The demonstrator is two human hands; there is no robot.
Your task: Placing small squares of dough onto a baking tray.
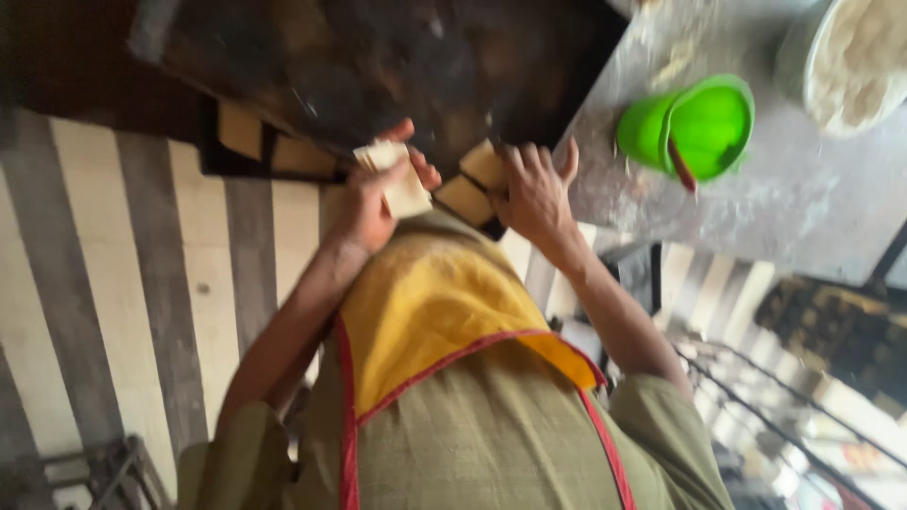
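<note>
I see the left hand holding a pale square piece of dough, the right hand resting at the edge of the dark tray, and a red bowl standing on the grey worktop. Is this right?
Not quite: the bowl on the grey worktop is bright green, not red, as the head view shows. The rest holds: the left hand holds a pale square piece of dough, and the right hand rests at the edge of the dark tray.

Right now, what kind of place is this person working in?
Probably a bakery or food-making kitchen. The left hand holds a pale dough piece beside a dark baking tray, the metal counter is dusted with flour, and a green scoop lies near a floury bowl.
</note>
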